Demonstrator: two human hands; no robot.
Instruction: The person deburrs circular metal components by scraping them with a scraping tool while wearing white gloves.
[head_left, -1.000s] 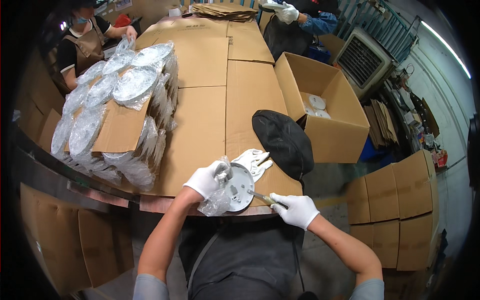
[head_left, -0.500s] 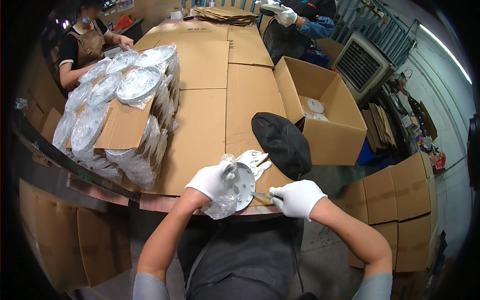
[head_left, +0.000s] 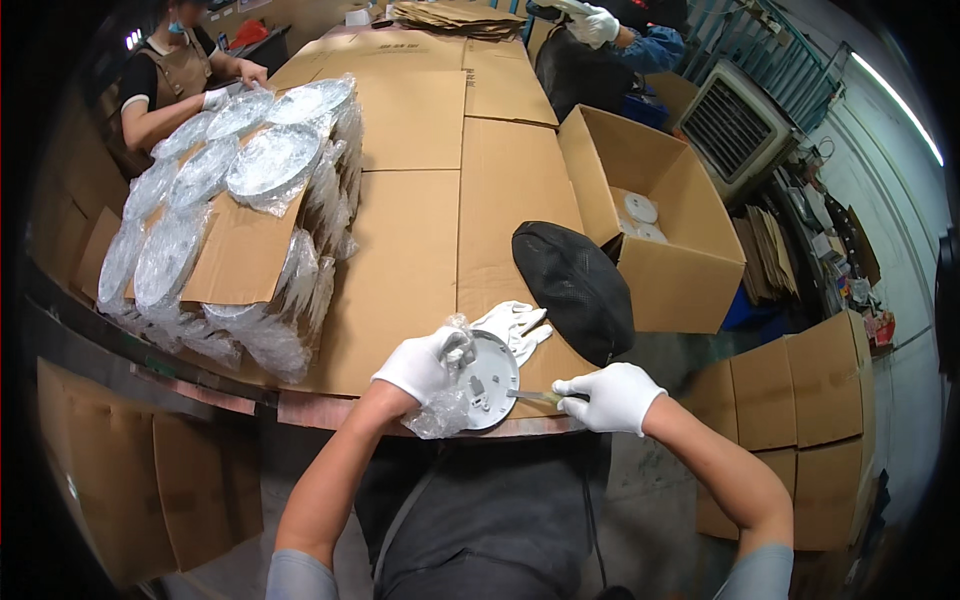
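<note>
My left hand (head_left: 418,370), in a white glove, grips a round grey plastic disc (head_left: 490,385) by its left side. Crumpled clear plastic film (head_left: 440,415) hangs around that side of the disc. The disc's face, with small raised fittings and slots, is turned up toward me at the table's near edge. My right hand (head_left: 618,398), also gloved in white, is closed on a knife (head_left: 530,395) with a thin metal blade and a yellowish handle. The blade's tip meets the disc's right rim. Just beyond the disc lies a loose white glove (head_left: 512,325), beside a black mesh cap (head_left: 573,290).
Stacked film-wrapped discs (head_left: 270,160) with cardboard sheets (head_left: 240,250) stand on the left of the cardboard-covered table (head_left: 405,230). An open carton (head_left: 685,285) holding white discs (head_left: 640,208) is at right. Two people work across the table, one left, one at the far right.
The disc has tipped so that more of its inner face shows. My right hand and the knife have shifted slightly right. At far left, the other person's gloved hand has moved.
</note>
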